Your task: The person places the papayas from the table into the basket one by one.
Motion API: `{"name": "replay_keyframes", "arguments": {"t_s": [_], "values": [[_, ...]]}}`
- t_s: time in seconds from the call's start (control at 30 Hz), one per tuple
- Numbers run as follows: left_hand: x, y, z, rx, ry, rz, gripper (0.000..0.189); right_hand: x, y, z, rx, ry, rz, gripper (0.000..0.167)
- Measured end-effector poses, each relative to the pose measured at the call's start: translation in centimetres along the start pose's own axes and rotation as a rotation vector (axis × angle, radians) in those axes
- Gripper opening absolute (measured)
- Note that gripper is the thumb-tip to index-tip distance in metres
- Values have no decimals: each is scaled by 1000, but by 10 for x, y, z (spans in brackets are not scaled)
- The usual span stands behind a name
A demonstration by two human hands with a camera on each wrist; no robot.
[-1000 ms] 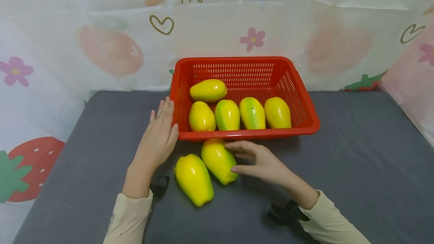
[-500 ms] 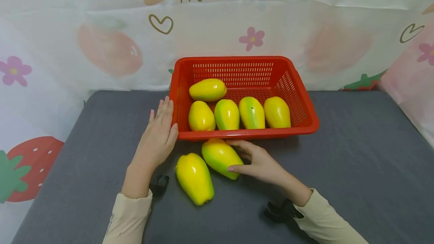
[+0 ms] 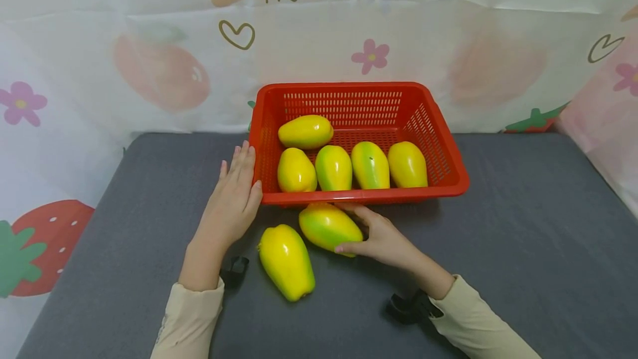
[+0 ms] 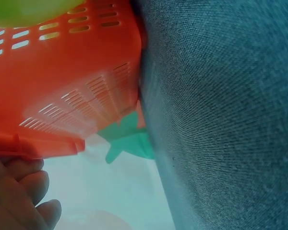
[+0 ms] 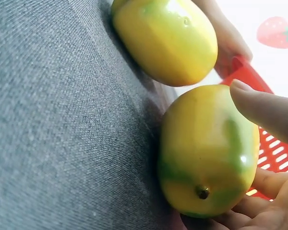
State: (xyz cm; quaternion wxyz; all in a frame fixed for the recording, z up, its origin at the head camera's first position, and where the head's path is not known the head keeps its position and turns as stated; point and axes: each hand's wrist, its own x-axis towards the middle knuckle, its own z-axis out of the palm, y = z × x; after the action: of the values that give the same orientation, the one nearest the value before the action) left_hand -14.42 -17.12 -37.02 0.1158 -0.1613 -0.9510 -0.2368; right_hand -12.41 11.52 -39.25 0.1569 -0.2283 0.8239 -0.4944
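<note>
My right hand point(image 3: 381, 240) grips a yellow-green papaya point(image 3: 329, 227) lying on its side just in front of the red basket point(image 3: 364, 198). In the right wrist view, the thumb point(image 5: 266, 108) is on one side of this papaya point(image 5: 206, 148) and the fingers curl under the other. A second papaya point(image 3: 286, 262) lies on the grey cloth to its left. My left hand point(image 3: 229, 201) rests with straight fingers against the basket's left side; in the left wrist view, its fingertips point(image 4: 36, 184) are at the basket rim point(image 4: 38, 146).
Several papayas point(image 3: 334, 168) sit inside the basket, most in a row along its front wall, with one point(image 3: 305, 132) lying behind at the left. The grey cloth point(image 3: 523, 237) covers the table. A printed backdrop point(image 3: 309, 43) stands behind.
The gripped papaya has turned, its near end swinging to the right and up toward the right palm. My right hand has closed further round it. The left hand and basket stay put.
</note>
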Motion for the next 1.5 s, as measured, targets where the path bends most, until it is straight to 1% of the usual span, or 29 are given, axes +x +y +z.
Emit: {"name": "replay_keyframes", "arguments": {"t_s": [0.17, 0.3, 0.47, 0.8, 1.0, 1.5], "values": [[0, 1, -1, -1, -2, -4, 60, 0, 0, 1, -44, -2, 15, 86], [0, 1, -1, 0, -6, -11, 60, 0, 2, 1, -80, 2, 24, 86], [0, 2, -2, 2, -9, -17, 61, 1, 4, 1, -97, 6, 26, 84], [0, 3, -2, 4, -8, -20, 61, 1, 5, 2, -79, 7, 5, 82], [0, 2, -1, 4, -11, -21, 62, 1, 4, 2, -65, 4, 8, 83], [1, 2, -2, 13, -16, -23, 61, 1, 5, 2, -72, 10, 1, 83]]}}
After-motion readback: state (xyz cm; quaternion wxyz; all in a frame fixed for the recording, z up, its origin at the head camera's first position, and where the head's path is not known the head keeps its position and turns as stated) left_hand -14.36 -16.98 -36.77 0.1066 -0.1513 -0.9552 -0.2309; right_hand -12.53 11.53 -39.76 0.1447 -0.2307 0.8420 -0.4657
